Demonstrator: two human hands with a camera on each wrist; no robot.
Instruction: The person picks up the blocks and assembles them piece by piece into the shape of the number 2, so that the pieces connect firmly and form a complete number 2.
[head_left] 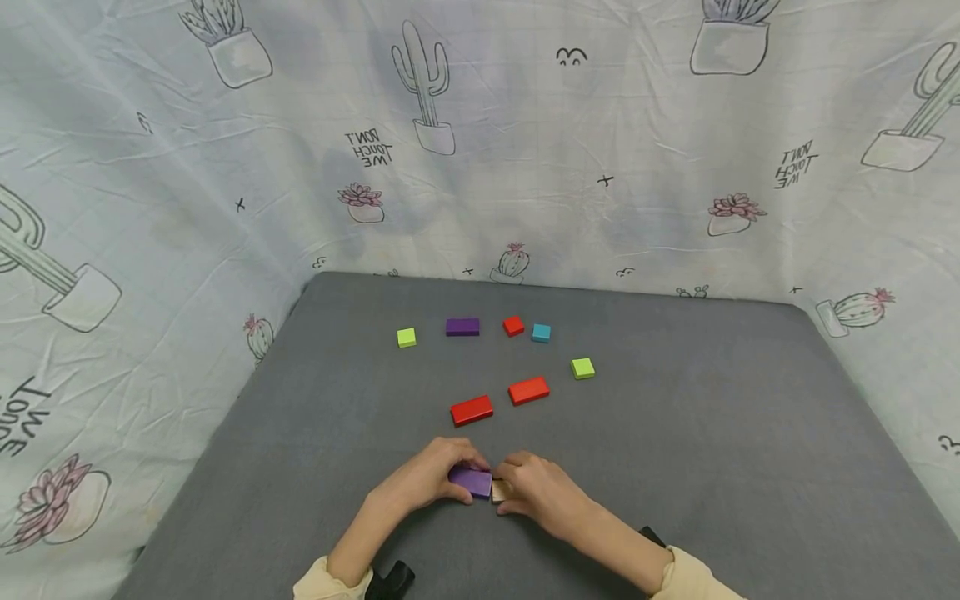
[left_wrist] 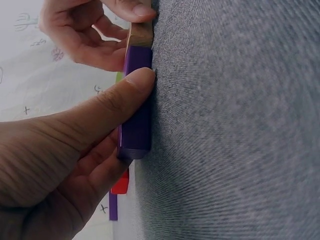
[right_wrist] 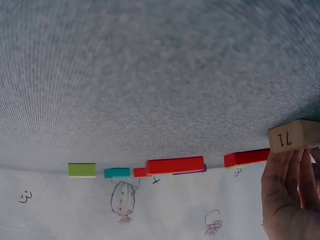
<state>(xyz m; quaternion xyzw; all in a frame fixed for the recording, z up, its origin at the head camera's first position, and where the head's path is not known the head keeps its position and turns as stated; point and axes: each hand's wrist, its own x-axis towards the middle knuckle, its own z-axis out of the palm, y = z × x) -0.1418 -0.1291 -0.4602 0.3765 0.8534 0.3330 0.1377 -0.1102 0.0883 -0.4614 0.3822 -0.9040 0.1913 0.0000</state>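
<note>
In the head view, my left hand (head_left: 426,477) holds a purple block (head_left: 472,482) near the front of the grey table. The left wrist view shows the thumb on one long side of this purple block (left_wrist: 135,122), with fingers behind it. My right hand (head_left: 546,495) grips a plain wooden block (head_left: 500,491), partly hidden by its fingers. The two blocks lie end to end, with little or no gap between them. In the right wrist view, dark marks show on the end of the wooden block (right_wrist: 286,138).
Beyond the hands lie two long red blocks (head_left: 472,410) (head_left: 528,390). Farther back are a green block (head_left: 407,337), another purple block (head_left: 462,327), a small red block (head_left: 513,326), a blue block (head_left: 542,333) and a second green block (head_left: 582,368). A printed cloth (head_left: 480,108) hangs behind the table.
</note>
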